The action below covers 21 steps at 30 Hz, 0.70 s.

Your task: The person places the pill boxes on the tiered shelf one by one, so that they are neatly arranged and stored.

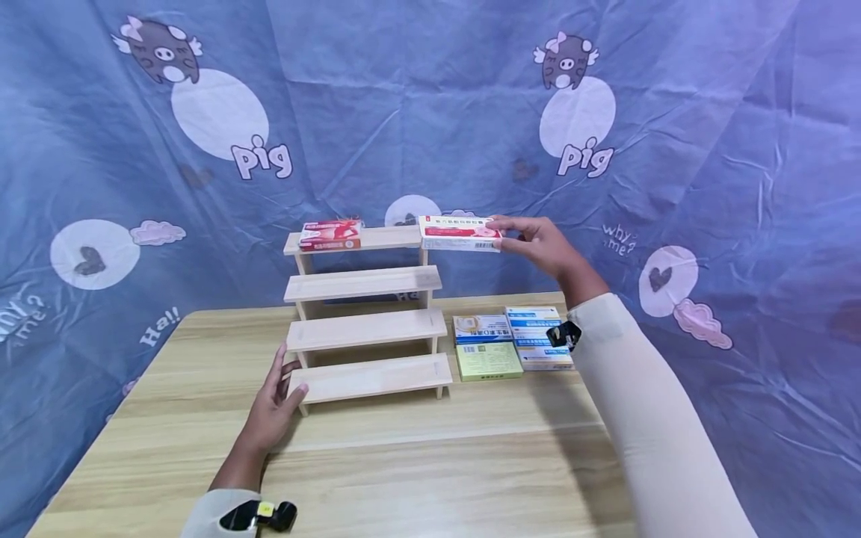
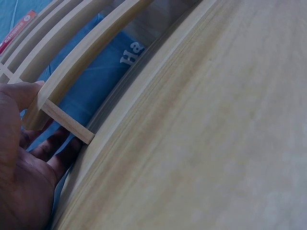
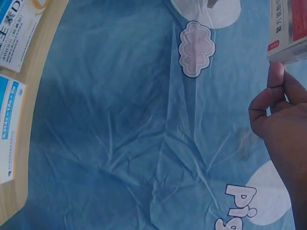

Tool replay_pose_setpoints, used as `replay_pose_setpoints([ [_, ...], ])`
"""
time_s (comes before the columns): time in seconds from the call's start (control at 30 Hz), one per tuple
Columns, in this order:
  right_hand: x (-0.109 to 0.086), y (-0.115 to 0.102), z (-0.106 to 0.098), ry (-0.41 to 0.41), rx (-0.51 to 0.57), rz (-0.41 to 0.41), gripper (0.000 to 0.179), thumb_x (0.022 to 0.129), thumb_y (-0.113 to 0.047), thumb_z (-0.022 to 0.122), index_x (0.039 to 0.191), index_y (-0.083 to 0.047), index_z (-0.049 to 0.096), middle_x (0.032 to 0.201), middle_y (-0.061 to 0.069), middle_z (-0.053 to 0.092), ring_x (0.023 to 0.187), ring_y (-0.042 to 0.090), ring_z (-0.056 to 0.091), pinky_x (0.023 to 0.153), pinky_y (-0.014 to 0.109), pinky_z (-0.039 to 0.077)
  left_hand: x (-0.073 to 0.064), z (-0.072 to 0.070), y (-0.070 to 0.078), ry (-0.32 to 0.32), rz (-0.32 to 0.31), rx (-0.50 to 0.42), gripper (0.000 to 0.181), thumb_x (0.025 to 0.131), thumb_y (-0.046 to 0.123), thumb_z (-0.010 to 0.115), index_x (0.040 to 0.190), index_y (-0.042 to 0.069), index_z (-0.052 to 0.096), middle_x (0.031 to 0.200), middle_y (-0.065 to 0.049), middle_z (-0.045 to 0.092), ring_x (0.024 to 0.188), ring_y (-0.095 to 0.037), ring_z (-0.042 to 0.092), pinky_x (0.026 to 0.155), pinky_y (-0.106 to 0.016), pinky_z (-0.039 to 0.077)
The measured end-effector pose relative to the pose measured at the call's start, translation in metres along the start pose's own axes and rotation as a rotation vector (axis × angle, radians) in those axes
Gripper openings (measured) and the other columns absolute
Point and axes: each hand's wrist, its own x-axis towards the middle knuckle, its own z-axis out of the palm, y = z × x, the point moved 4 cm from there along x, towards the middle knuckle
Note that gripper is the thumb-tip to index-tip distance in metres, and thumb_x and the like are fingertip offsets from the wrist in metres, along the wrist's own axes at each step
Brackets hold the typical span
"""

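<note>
A wooden four-step rack (image 1: 366, 325) stands on the table. My left hand (image 1: 267, 417) holds its left end at the lowest step, thumb on the plank (image 2: 76, 62) and fingers around the end beside the leg. By the right end of the top step, my right hand (image 1: 546, 245) pinches a white and red medicine box (image 1: 457, 233) at its right end. The same box (image 3: 290, 31) is partly cut off at the edge of the right wrist view. A red and white medicine box (image 1: 329, 235) lies on the top step's left end.
Right of the rack, a yellow-green box (image 1: 489, 362), a white and blue box (image 1: 481, 327) and several blue and white boxes (image 1: 534, 329) lie on the wooden table (image 1: 430, 471). A blue patterned cloth (image 1: 430, 112) hangs behind.
</note>
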Motion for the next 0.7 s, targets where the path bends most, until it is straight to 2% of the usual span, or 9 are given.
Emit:
replay_pose_setpoints([
  [0.1, 0.009, -0.004, 0.004, -0.024, -0.006, -0.006, 0.041, 0.107, -0.012, 0.069, 0.148, -0.003, 0.068, 0.167, 0.017, 0.053, 0.126, 0.009, 0.064, 0.096, 0.016, 0.053, -0.001, 0.000, 0.000, 0.002, -0.003, 0.002, 0.091, 0.114, 0.021, 0.060, 0.176, 0.040, -0.004, 0.166, -0.028, 0.041, 0.162, -0.053, 0.029, 0.109, 0.007, 0.022],
  [0.3, 0.027, -0.008, 0.015, -0.026, 0.041, 0.011, 0.044, 0.112, -0.013, 0.062, 0.155, -0.003, 0.060, 0.150, 0.023, 0.065, 0.113, 0.003, 0.068, 0.096, 0.018, 0.055, -0.001, -0.001, 0.004, 0.004, -0.010, 0.008, 0.091, 0.114, 0.021, 0.060, 0.177, 0.036, -0.004, 0.165, -0.028, 0.043, 0.161, -0.053, 0.032, 0.113, 0.003, 0.024],
  [0.4, 0.035, -0.009, 0.021, -0.034, 0.060, 0.029, 0.048, 0.113, -0.013, 0.059, 0.160, -0.004, 0.055, 0.155, 0.024, 0.061, 0.113, 0.002, 0.067, 0.093, 0.016, 0.055, -0.002, -0.001, 0.006, 0.000, -0.016, 0.003, 0.091, 0.114, 0.020, 0.060, 0.178, 0.032, -0.004, 0.165, -0.027, 0.043, 0.161, -0.053, 0.033, 0.111, 0.004, 0.025],
  [0.57, 0.045, -0.010, 0.029, -0.020, 0.028, 0.069, 0.050, 0.115, -0.017, 0.057, 0.164, -0.012, 0.052, 0.168, 0.014, 0.052, 0.121, 0.010, 0.066, 0.094, 0.017, 0.052, -0.004, 0.000, 0.007, -0.003, 0.000, -0.022, 0.090, 0.114, 0.018, 0.060, 0.178, 0.025, -0.003, 0.165, -0.028, 0.042, 0.160, -0.055, 0.032, 0.108, 0.006, 0.026],
  [0.7, 0.052, -0.010, 0.035, 0.010, 0.044, 0.076, 0.049, 0.115, -0.015, 0.057, 0.163, -0.011, 0.052, 0.167, 0.015, 0.053, 0.125, 0.021, 0.066, 0.097, 0.020, 0.052, -0.004, 0.000, 0.008, -0.010, -0.003, -0.027, 0.090, 0.114, 0.019, 0.060, 0.178, 0.030, -0.003, 0.165, -0.028, 0.042, 0.161, -0.054, 0.031, 0.109, 0.006, 0.026],
])
